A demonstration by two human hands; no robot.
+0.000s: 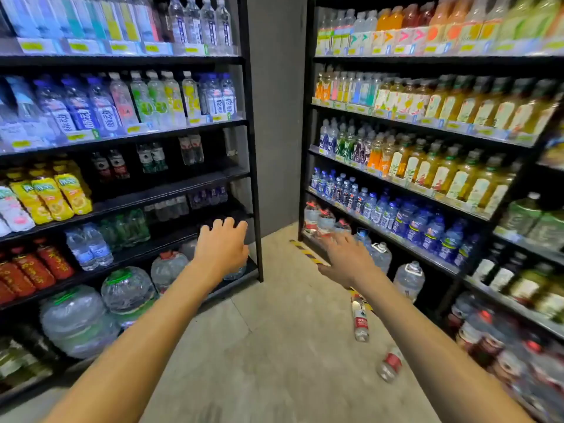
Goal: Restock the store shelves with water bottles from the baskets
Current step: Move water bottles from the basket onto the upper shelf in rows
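Water bottle (360, 322) with a red label is seen lying on the concrete floor (274, 346), close to the foot of the right shelf rack (306, 148); a second bottle (390, 363) is found nearer the camera. Large water jugs (128, 289) are kept low in the left shelf rack (255, 178). The left hand (224, 250) is held out before that rack, fingers (228, 224) spread, nothing gripped. The right hand (345, 258), blurred, is stretched out, open and empty.

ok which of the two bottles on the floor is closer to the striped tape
The farther bottle, whose top end reaches the striped tape. The nearer bottle lies apart on bare concrete.
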